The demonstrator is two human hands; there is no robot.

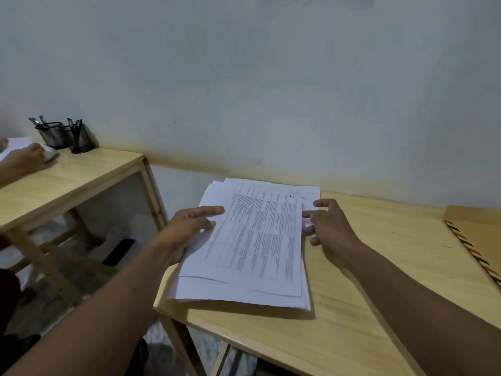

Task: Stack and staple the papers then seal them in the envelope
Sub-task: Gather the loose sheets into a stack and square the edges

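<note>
A loose stack of white printed papers [252, 240] lies on the left part of a light wooden table [366, 280], its sheets fanned and uneven, the left edge hanging past the table edge. My left hand [187, 229] grips the stack's left edge, thumb on top and fingers underneath. My right hand [329, 222] rests at the stack's right edge, fingers spread and touching the sheets. A brown envelope [477, 237] with an orange and black striped border lies at the far right of the table, partly cut off by the frame. No stapler is in view.
A second wooden table [81, 172] stands to the left with two black mesh pen holders [67, 135]. Another person's hand [25, 158] rests on papers there. A gap separates the two tables. A white wall runs behind both.
</note>
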